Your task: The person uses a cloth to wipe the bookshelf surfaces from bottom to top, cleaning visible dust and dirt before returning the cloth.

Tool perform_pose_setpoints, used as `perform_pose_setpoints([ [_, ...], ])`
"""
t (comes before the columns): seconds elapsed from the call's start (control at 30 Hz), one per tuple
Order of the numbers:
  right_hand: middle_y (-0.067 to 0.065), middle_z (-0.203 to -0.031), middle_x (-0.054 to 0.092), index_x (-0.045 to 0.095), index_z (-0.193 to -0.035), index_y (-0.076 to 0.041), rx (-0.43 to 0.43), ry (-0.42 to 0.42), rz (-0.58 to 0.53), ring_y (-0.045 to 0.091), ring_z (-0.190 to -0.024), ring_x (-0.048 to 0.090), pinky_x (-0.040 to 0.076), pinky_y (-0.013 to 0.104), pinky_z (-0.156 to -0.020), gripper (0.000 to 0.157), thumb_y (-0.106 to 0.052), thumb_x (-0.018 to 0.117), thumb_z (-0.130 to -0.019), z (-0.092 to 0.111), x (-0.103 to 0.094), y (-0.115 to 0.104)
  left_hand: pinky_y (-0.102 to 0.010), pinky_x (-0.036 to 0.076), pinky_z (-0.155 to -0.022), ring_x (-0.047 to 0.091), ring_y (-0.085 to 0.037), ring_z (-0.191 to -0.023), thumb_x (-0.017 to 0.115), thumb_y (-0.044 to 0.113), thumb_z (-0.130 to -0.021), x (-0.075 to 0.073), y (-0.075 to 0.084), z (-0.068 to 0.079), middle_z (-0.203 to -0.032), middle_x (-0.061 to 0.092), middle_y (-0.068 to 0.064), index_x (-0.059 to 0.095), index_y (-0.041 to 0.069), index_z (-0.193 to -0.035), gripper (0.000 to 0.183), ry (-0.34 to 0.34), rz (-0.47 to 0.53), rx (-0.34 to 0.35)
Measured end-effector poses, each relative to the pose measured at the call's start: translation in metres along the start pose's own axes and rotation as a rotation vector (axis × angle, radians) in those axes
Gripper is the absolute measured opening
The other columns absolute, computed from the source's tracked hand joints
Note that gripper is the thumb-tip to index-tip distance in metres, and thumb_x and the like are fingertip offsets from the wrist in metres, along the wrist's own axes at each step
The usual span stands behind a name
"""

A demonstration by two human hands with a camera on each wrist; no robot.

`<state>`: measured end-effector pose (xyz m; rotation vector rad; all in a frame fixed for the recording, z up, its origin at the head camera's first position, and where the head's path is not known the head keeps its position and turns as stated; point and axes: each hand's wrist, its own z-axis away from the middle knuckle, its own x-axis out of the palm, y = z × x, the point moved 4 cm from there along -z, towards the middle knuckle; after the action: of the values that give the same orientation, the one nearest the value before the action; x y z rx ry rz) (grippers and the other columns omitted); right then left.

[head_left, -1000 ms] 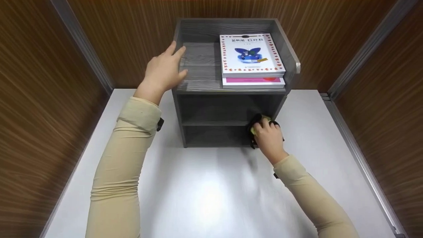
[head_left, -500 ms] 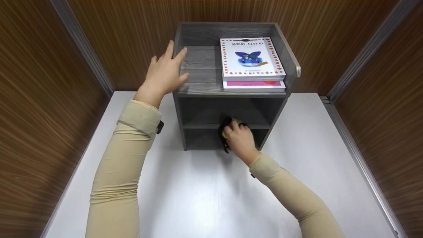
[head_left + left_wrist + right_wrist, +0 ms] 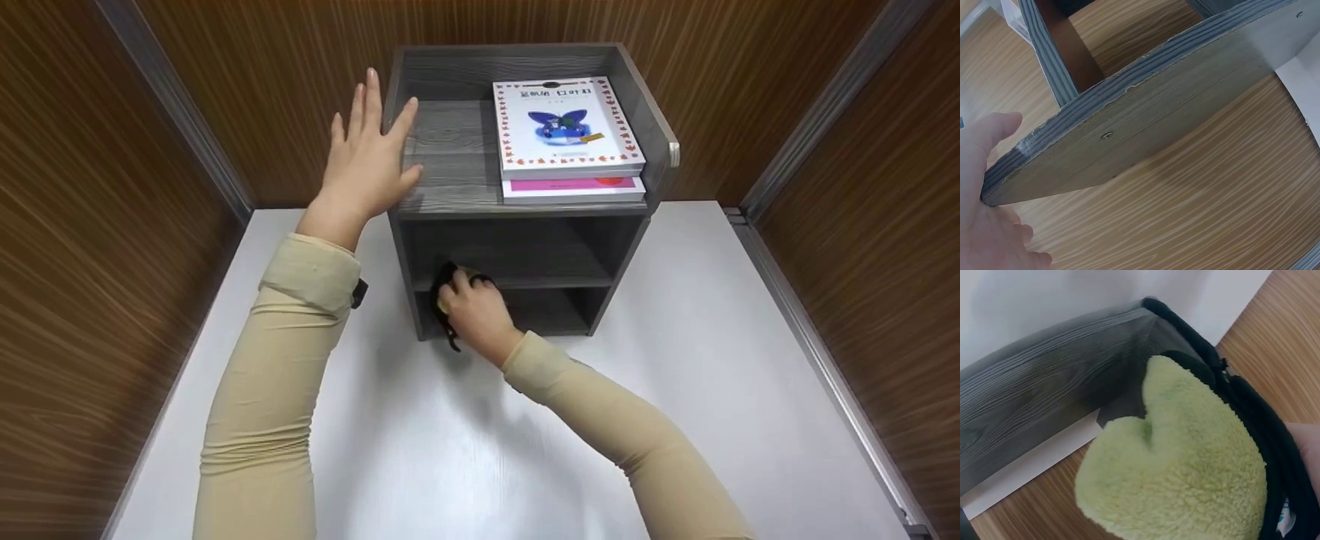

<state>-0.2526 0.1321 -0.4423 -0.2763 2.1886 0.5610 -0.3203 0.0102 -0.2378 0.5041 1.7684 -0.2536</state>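
In the head view my right hand [image 3: 480, 311] grips a fluffy yellow-green cloth with black edging [image 3: 1185, 455], held at the lower left front of a small grey wooden shelf unit [image 3: 517, 210]. Much of the cloth is hidden by my fingers in the head view; one black strip hangs below them. My left hand [image 3: 360, 161] rests at the unit's upper left side with fingers straight and spread. Its thumb [image 3: 999, 126] lies on one face of the side panel [image 3: 1112, 124], the other fingers on the opposite face.
Two books [image 3: 570, 139] lie stacked on the right of the top shelf. The unit stands on a white table [image 3: 450, 450]. Brown wood-grain walls [image 3: 750, 75] with grey metal rails enclose the back and both sides.
My right hand has moved left along the unit's lower front with the cloth, from the right side to the left. My left hand has stayed at the side panel, its fingers spreading wider.
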Motion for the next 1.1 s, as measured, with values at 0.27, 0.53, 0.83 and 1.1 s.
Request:
perform_pose_setpoints([
  [0.27,0.010,-0.095,0.057,0.058,-0.086,-0.010,-0.039,0.001,0.042,0.020,-0.059,0.055,0.047,0.033,-0.051,0.008,-0.015,0.063,-0.082,-0.017,0.007,-0.022,-0.057,-0.003,-0.107,0.006,-0.033,-0.140,0.050,0.039,-0.094,-0.003,0.000,-0.004,-0.154,0.013,-0.015,0.014,0.021,-0.151,0.070,-0.018,-0.015,-0.005],
  [0.53,0.010,-0.098,0.056,0.061,-0.092,-0.010,-0.091,0.002,0.062,0.020,-0.061,0.053,0.046,0.032,-0.051,0.015,-0.019,0.064,-0.080,-0.025,0.016,-0.034,-0.059,0.008,-0.107,0.029,-0.034,-0.134,0.051,0.036,-0.094,-0.003,0.000,-0.008,-0.153,0.014,-0.015,0.016,0.018,-0.150,0.069,-0.028,0.026,-0.011],
  [0.83,0.003,-0.097,0.060,0.066,-0.094,-0.015,-0.222,-0.073,-0.119,0.017,-0.063,0.057,0.048,0.030,-0.052,0.019,-0.030,0.066,-0.081,-0.010,0.042,-0.054,-0.058,0.013,-0.106,0.044,-0.040,-0.122,0.050,0.037,-0.094,-0.006,-0.007,-0.008,-0.153,0.013,-0.016,0.017,0.020,-0.150,0.068,-0.034,0.058,-0.024],
  [1.1,0.003,-0.107,0.057,0.059,-0.123,-0.025,-0.181,-0.726,0.093,0.013,-0.088,0.055,0.052,0.031,-0.059,0.034,-0.041,0.048,-0.095,0.030,0.094,-0.061,-0.050,0.039,-0.093,0.058,-0.035,-0.095,0.050,0.037,-0.094,0.004,-0.002,-0.004,-0.153,0.013,-0.015,0.021,0.019,-0.150,0.066,-0.037,0.082,-0.026],
])
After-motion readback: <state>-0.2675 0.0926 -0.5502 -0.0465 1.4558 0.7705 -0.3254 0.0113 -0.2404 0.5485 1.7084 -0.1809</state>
